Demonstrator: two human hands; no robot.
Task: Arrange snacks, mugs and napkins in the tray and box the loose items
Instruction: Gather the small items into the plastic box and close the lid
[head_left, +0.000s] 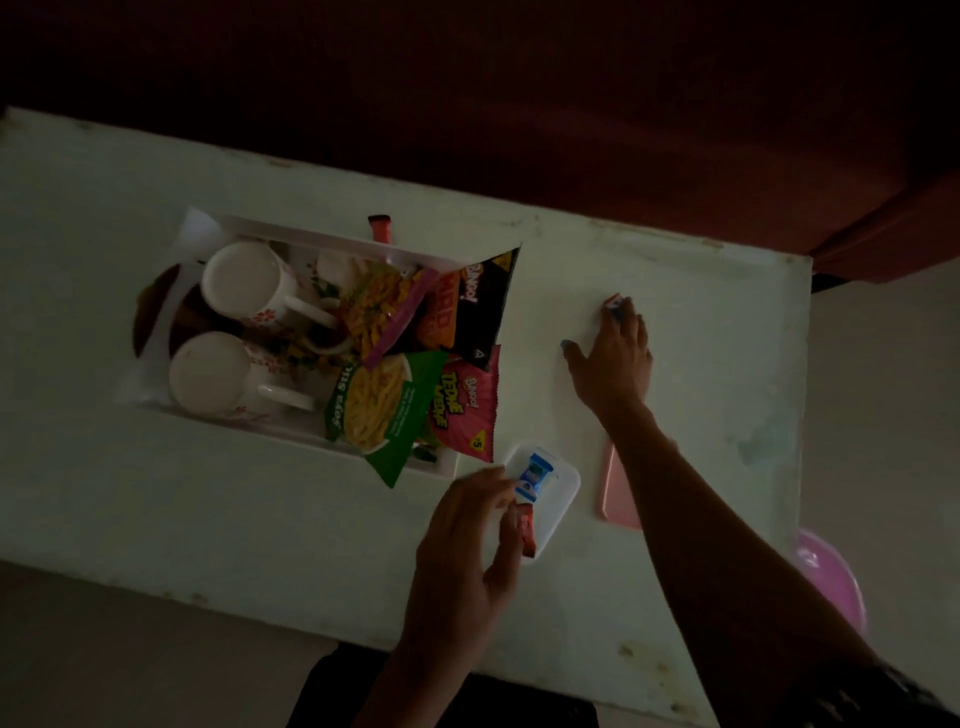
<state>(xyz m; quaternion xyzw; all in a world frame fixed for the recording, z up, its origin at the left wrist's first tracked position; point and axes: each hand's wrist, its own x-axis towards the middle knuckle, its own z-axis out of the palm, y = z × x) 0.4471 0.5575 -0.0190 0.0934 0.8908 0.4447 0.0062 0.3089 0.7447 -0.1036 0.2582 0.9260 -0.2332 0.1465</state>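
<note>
A white tray (291, 236) on the white table holds two white mugs (248, 283) (213, 371), two soya-stick packets (382, 402) and two Bingo snack bags (480, 304). A small white box (563, 486) stands just right of the tray with a blue candy (532, 475) in it. My left hand (467, 545) pinches a red-orange candy wrapper (524, 530) over the box's near edge. My right hand (615, 353) reaches far across the table, its fingertips on a small red and blue candy (613, 304).
A pink lid (618, 488) lies flat under my right forearm. An orange stick packet (380, 228) pokes out behind the tray. A pink bowl (831, 582) sits off the table's right edge. A dark red surface runs beyond the table's far edge.
</note>
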